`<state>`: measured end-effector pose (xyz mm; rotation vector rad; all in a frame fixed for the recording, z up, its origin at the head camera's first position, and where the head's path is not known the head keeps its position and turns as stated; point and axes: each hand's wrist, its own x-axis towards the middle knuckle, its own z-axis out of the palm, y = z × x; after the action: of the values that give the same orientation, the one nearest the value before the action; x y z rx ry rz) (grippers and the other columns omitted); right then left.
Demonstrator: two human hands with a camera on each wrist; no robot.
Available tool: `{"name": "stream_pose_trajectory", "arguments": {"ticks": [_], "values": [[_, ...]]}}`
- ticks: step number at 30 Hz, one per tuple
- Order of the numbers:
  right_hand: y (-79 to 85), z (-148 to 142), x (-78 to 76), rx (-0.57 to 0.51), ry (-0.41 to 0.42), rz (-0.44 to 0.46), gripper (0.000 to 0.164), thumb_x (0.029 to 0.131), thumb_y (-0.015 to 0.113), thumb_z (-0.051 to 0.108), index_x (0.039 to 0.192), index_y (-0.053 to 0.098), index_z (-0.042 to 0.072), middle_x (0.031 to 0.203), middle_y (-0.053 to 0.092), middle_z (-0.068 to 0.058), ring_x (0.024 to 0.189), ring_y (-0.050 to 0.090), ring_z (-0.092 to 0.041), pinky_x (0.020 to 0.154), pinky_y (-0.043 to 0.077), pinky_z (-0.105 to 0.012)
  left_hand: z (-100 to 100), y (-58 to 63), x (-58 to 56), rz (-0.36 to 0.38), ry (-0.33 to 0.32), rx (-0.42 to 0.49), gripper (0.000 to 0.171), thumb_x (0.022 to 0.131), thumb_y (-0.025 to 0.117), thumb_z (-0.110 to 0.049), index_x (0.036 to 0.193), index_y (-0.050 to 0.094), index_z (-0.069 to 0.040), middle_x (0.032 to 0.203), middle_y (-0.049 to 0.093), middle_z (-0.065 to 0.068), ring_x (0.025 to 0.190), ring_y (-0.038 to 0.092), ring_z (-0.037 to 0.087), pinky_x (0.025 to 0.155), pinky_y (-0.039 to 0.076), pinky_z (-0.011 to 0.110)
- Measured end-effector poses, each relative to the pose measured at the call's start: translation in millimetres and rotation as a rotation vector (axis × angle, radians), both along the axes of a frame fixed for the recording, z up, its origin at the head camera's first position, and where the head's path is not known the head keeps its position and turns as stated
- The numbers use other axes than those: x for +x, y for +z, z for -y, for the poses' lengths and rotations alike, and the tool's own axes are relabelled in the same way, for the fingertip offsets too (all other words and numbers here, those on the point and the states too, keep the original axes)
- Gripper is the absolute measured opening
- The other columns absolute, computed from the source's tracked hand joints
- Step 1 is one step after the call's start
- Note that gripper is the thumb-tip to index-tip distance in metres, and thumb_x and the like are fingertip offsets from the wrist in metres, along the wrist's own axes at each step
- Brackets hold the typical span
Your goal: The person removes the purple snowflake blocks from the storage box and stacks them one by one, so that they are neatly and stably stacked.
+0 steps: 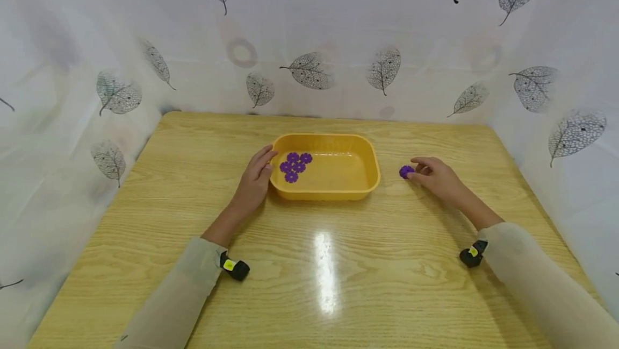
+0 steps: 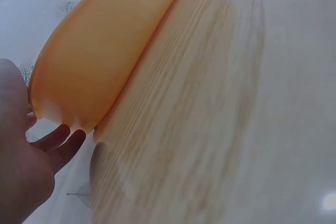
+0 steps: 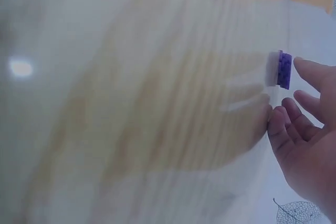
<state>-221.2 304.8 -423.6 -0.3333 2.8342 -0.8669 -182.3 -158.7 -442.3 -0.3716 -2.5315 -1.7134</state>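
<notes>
No text is legible, the yellow labels (image 1: 229, 265) on the black wrist cameras (image 1: 240, 271) being too small.

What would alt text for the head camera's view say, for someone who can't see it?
A person's left hand touches the left end of a yellow tray holding purple flower-shaped pieces, while the right hand is at a small purple item to the tray's right. All this is on a wooden table before a pale backdrop printed with dark leaves.

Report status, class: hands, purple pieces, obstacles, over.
Left hand touching yellow tray, left end. Right hand at purple stack on table, right of tray. Purple flower pieces inside tray, left side. Tray wall stands between them and stack.
</notes>
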Motion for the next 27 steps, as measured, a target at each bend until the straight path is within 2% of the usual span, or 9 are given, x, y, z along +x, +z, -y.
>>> {"name": "stream_pose_trajectory", "arguments": {"ticks": [8, 17, 20, 27], "values": [[16.2, 9, -4.0, -0.042, 0.004, -0.059, 0.057, 0.103, 0.057, 0.035, 0.147, 0.047, 0.000, 0.128, 0.053, -0.023, 0.112, 0.053, -0.038, 0.089, 0.048, -0.053, 2, -2.3, -1.4, -0.005, 0.011, -0.015, 0.045, 0.110, 0.032, -0.016, 0.152, 0.044, -0.006, 0.165, 0.027, 0.005, 0.155, 0.020, 0.023, 0.128, 0.018, 0.043], [41.9, 56, -20.2, -0.106, 0.062, -0.120, 0.052, 0.101, 0.061, 0.035, 0.145, 0.053, 0.008, 0.125, 0.056, -0.017, 0.110, 0.056, -0.032, 0.088, 0.051, -0.050, 2, -1.1, 0.3, -0.004, 0.015, -0.016, 0.045, 0.110, 0.032, -0.016, 0.152, 0.044, -0.006, 0.165, 0.028, 0.006, 0.155, 0.020, 0.023, 0.128, 0.018, 0.044], [43.7, 74, -25.0, -0.126, 0.100, -0.131, 0.050, 0.100, 0.063, 0.033, 0.143, 0.055, 0.008, 0.125, 0.057, -0.015, 0.108, 0.057, -0.030, 0.088, 0.052, -0.049, 2, -2.0, -0.2, -0.002, 0.018, -0.019, 0.045, 0.110, 0.032, -0.017, 0.152, 0.044, -0.006, 0.165, 0.028, 0.005, 0.155, 0.021, 0.021, 0.128, 0.018, 0.042], [42.5, 113, -28.6, -0.152, 0.197, -0.117, 0.046, 0.100, 0.065, 0.027, 0.140, 0.058, 0.006, 0.123, 0.057, -0.015, 0.101, 0.056, -0.026, 0.078, 0.049, -0.037, 1, -3.1, -1.6, -0.018, 0.008, -0.005, 0.045, 0.110, 0.033, -0.016, 0.151, 0.044, -0.003, 0.164, 0.029, 0.006, 0.154, 0.021, 0.023, 0.128, 0.019, 0.044]]}}
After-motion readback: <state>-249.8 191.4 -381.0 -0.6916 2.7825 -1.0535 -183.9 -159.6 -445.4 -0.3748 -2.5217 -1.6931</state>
